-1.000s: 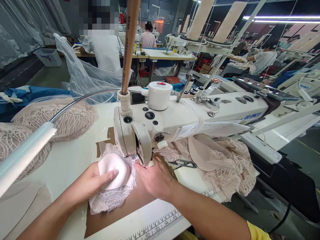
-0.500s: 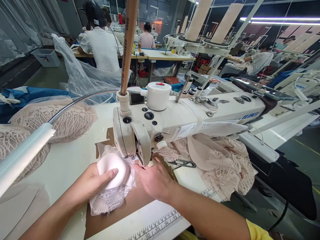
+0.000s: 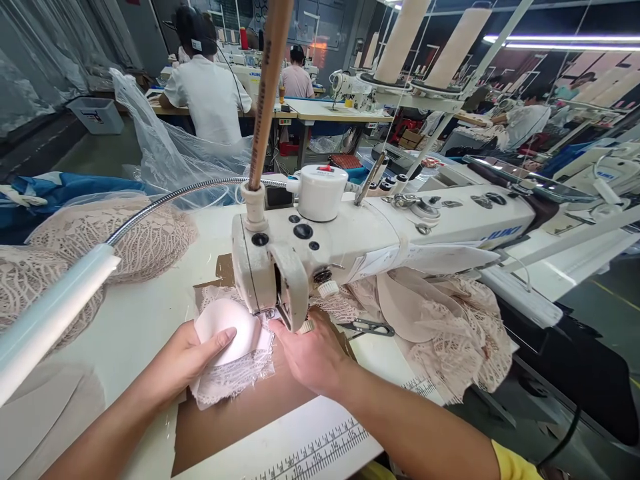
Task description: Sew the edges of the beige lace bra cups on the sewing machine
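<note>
My left hand (image 3: 195, 353) grips a pale pink molded bra cup (image 3: 225, 327), its thumb lying across the top. Lace fabric (image 3: 235, 380) with a frayed edge spreads out from under the cup. Both lie at the needle end of a white sewing machine (image 3: 270, 267). Close by the presser foot, my right hand (image 3: 315, 360) pinches the edge of the lace, its thumb tip beside the foot. The machine head hides some of its fingers and the needle point. Brown board (image 3: 240, 427) covers the table beneath the work.
Thread snips (image 3: 370, 327) lie right of my right hand, by a heap of beige lace pieces (image 3: 450, 327). More lace cups (image 3: 120, 233) sit at the left, under a lamp tube (image 3: 55, 313). A printed ruler (image 3: 320, 447) runs along the front edge. Co-workers (image 3: 205, 100) sit beyond.
The cup and lace have turned and shifted a little toward the machine; the lace's lower edge has drawn up, baring more brown board. Both hands keep their hold. The view has shifted slightly.
</note>
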Demonstrator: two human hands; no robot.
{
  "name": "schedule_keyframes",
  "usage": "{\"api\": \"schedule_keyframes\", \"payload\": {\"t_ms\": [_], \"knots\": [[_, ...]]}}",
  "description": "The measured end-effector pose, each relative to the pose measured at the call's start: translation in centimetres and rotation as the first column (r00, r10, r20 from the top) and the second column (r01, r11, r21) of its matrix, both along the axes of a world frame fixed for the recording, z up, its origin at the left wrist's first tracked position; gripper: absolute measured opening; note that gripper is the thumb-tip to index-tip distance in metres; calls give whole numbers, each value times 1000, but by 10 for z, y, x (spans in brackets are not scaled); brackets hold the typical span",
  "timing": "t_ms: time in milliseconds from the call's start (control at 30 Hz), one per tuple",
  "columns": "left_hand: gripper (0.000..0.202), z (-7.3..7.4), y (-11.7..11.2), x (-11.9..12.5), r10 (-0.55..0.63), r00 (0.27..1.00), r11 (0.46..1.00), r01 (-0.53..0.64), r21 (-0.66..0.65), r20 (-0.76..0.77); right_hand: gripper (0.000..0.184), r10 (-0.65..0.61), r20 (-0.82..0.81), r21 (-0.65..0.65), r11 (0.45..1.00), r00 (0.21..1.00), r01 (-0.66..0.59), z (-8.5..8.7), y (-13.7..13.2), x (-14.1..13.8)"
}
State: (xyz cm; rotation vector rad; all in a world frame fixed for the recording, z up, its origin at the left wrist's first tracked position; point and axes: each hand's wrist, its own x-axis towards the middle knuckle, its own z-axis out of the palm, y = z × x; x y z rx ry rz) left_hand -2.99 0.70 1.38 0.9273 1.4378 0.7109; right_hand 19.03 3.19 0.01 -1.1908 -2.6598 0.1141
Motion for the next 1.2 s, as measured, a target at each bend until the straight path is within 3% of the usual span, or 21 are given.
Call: {"api": "schedule_keyframes", "payload": {"t_ms": [200,367,533,700,900,1067,1200], "knots": [[43,-2,0,-2,-77,995,996,79,-30,65,40,25,57,-23,999,998,-24,4,-1,-1],[42,-2,1,-4,-41,998,999,41,14,51,48,-3,32,-6,1000,999,3,0,-1,-3],[42,-9,5,-15,-6,1000,996,8,91,-22,40,-29,-5,0,1000,1000,29,3,0,0],[55,-15,6,-21,-8,1000,994,10,111,-20,24,96,-13,-48,994,995,-97,7,2,3],[54,-13,3,-21,-16,999,994,19,110,-28,25,149,18,-94,985,989,-146,4,-1,2],[41,-9,2,-25,-87,989,989,100,107,-120,39,90,30,-114,990,996,-86,2,-3,0],[38,-8,0,-31,-179,951,977,203,72,-254,36,24,55,-98,995,998,-19,1,-2,-3]]}}
